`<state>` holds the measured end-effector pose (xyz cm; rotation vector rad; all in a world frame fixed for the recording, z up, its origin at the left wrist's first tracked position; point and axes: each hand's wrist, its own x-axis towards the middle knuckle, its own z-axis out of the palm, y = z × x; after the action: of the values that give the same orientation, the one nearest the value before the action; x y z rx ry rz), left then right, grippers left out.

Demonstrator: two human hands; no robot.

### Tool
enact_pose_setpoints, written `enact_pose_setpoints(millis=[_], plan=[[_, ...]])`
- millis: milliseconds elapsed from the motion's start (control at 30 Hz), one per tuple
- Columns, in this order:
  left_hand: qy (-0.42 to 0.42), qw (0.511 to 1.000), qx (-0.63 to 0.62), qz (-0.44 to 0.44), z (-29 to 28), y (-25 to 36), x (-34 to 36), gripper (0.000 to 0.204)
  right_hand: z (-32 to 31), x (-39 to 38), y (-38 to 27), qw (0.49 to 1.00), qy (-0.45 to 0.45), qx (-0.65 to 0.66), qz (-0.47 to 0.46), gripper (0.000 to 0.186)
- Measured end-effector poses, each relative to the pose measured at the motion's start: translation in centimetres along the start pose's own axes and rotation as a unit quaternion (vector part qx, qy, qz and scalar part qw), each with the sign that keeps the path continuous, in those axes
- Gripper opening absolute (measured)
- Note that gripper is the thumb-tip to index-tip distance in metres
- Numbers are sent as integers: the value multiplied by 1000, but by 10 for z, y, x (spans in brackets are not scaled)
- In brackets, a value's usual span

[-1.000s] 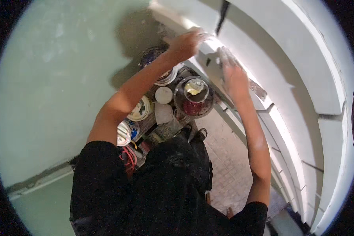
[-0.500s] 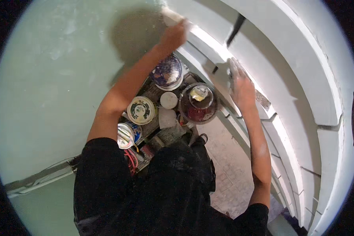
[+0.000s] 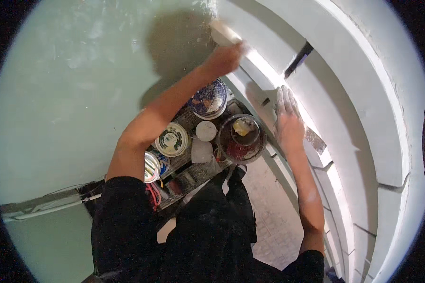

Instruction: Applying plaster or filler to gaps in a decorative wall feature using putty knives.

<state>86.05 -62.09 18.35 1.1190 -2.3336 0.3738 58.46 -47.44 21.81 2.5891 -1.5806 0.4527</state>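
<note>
My left hand (image 3: 225, 57) is closed in a fist beside the lit edge of a white curved ledge (image 3: 264, 62). Its fingertips are smeared by motion, and whatever they hold is hidden. Farther along the same ledge lies my right hand (image 3: 289, 123), its whitened fingers stretched out flat and pointing away from me. Dusty white powder coats those fingers. Just past the right wrist, a mottled grey-brown patch (image 3: 315, 140) shows at the end of this ledge section. A dark slot (image 3: 298, 60) cuts the white surface beyond the right fingertips.
Below my arms, a dark platform (image 3: 186, 174) carries a purple-stained bucket (image 3: 208, 100), a round tub (image 3: 171, 139), a small white lid (image 3: 206, 131) and a large dark basin (image 3: 242, 141). A pale green wall (image 3: 71, 113) fills the left. More white curved bands (image 3: 387, 127) rise at right.
My left hand has shifted right and nearer along the ledge. The right hand's fingers have straightened out. The platform and its tubs sit slightly differently in view.
</note>
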Motion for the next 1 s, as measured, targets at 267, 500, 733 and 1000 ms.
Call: enact_pose_setpoints(millis=[267,500,733,1000], plan=[[-102,993,-3,-61,-25,-51,-2,36,-5,5,-14,999,-37,27,5,71],[52,997,-19,62,-11,-59,-12,33,-6,2,-8,999,-14,28,1,73],[24,1000,-15,-1,-2,-34,3,36,0,3,-11,999,-35,17,35,71],[-41,978,21,-203,-21,-84,9,30,-6,1,-14,998,-18,40,42,79]])
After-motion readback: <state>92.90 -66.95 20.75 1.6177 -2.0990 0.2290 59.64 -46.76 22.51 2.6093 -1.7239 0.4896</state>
